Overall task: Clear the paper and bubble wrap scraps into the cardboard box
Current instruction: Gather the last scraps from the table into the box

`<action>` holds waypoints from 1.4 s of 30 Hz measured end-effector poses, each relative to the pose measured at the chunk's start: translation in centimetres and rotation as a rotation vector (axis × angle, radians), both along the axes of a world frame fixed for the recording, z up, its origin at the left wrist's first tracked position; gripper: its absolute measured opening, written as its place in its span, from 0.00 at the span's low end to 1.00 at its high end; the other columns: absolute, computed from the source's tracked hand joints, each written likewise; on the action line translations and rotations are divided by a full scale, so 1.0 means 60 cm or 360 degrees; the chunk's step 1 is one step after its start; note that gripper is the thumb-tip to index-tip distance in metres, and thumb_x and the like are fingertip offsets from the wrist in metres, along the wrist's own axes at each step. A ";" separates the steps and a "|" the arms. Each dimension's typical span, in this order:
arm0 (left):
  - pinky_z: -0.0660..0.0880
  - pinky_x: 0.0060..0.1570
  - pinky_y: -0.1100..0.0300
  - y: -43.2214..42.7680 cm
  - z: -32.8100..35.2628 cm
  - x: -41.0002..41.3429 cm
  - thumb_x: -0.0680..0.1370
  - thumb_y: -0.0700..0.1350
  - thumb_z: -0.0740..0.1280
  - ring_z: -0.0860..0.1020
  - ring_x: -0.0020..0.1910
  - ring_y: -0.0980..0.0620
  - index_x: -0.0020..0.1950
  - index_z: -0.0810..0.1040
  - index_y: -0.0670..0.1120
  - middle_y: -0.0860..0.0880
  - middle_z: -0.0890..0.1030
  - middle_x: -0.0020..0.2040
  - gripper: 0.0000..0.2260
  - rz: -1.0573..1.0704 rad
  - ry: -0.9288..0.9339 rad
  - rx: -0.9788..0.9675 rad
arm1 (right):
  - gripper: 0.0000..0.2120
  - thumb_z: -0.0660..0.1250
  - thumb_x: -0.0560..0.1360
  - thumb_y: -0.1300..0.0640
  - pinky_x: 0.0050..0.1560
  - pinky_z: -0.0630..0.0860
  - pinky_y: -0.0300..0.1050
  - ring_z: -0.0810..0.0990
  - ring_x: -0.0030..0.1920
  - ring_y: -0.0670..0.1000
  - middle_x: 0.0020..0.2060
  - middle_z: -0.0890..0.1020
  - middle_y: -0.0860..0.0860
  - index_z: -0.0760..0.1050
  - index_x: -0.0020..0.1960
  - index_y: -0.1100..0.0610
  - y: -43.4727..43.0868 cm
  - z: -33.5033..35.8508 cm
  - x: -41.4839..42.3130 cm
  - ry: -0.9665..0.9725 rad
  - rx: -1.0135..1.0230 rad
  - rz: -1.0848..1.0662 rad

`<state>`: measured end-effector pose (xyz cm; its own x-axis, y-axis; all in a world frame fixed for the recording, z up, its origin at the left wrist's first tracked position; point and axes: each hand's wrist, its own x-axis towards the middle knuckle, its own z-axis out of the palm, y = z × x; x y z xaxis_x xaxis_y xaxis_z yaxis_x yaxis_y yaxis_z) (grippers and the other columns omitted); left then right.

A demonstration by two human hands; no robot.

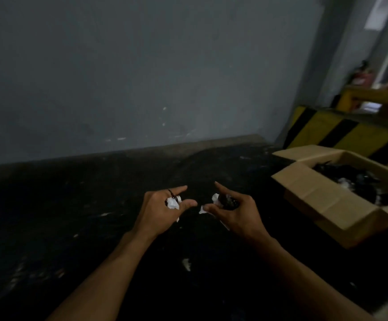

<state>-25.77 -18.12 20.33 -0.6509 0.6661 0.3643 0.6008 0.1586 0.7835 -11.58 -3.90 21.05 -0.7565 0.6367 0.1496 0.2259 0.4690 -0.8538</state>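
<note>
Two hands: the left hand (163,210) and the right hand (239,213) reach out low over the dark floor (72,205), near each other but apart, forefingers and thumbs pointing inward.
Left grip: closed on one crumpled white paper wad (172,203), held under the curled fingers while the forefinger and thumb stick out straight. A small dark bit sits against the wad; what it is cannot be told.
Right grip: closed on one dark lump (228,201), with one white paper strip (215,198) showing beside it and below the thumb. Forefinger and thumb are extended.
One cardboard box (315,193): on the floor to the right of the right hand, flaps open, well apart from both hands.
Box contents: dark scraps with a little white among them; their count cannot be told.
Loose on floor: one pale scrap (186,264) lying between the two forearms, plus several faint flecks too small to identify.
Behind: one grey wall (142,77) and one yellow-and-black striped barrier (341,130) beyond the box.
</note>
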 end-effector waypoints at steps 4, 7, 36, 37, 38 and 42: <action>0.73 0.57 0.66 0.111 0.034 0.074 0.66 0.56 0.75 0.77 0.52 0.64 0.60 0.80 0.49 0.49 0.82 0.57 0.25 -0.0165 0.0051 0.0051 | 0.35 0.76 0.67 0.48 0.62 0.67 0.39 0.71 0.67 0.47 0.68 0.73 0.49 0.66 0.70 0.43 0.083 0.033 0.106 0.0069 0.0071 -0.0192; 0.73 0.48 0.76 0.197 0.052 0.145 0.64 0.59 0.74 0.79 0.45 0.69 0.59 0.81 0.48 0.51 0.84 0.51 0.27 -0.0294 0.0077 0.0150 | 0.33 0.77 0.66 0.48 0.62 0.67 0.39 0.74 0.65 0.47 0.65 0.76 0.50 0.69 0.69 0.45 0.150 0.054 0.195 0.0111 0.0056 -0.0343; 0.76 0.37 0.68 0.893 0.138 0.477 0.68 0.58 0.74 0.81 0.37 0.60 0.52 0.84 0.44 0.48 0.85 0.42 0.21 -0.0411 0.0297 0.0445 | 0.33 0.78 0.64 0.45 0.51 0.76 0.33 0.77 0.48 0.35 0.62 0.79 0.47 0.73 0.67 0.49 0.795 0.131 0.568 0.0303 0.0315 -0.0649; 0.77 0.38 0.66 0.912 0.135 0.469 0.68 0.58 0.74 0.81 0.38 0.59 0.52 0.84 0.44 0.48 0.86 0.42 0.21 -0.0405 0.0280 0.0456 | 0.33 0.78 0.65 0.46 0.46 0.74 0.27 0.76 0.45 0.32 0.62 0.79 0.46 0.74 0.67 0.49 0.814 0.131 0.563 0.0293 0.0339 -0.0661; 0.78 0.39 0.64 0.929 0.130 0.462 0.68 0.57 0.75 0.81 0.38 0.59 0.52 0.85 0.44 0.48 0.86 0.43 0.20 -0.0397 0.0261 0.0459 | 0.32 0.77 0.65 0.46 0.43 0.72 0.25 0.74 0.42 0.30 0.61 0.79 0.46 0.74 0.67 0.50 0.832 0.131 0.556 0.0300 0.0349 -0.0674; 0.71 0.40 0.78 0.966 0.098 0.441 0.68 0.56 0.75 0.79 0.39 0.67 0.50 0.85 0.45 0.53 0.84 0.43 0.17 -0.0380 0.0172 0.0460 | 0.33 0.77 0.65 0.44 0.47 0.76 0.32 0.76 0.44 0.31 0.60 0.80 0.45 0.74 0.67 0.50 0.886 0.114 0.517 0.0224 0.0318 -0.0636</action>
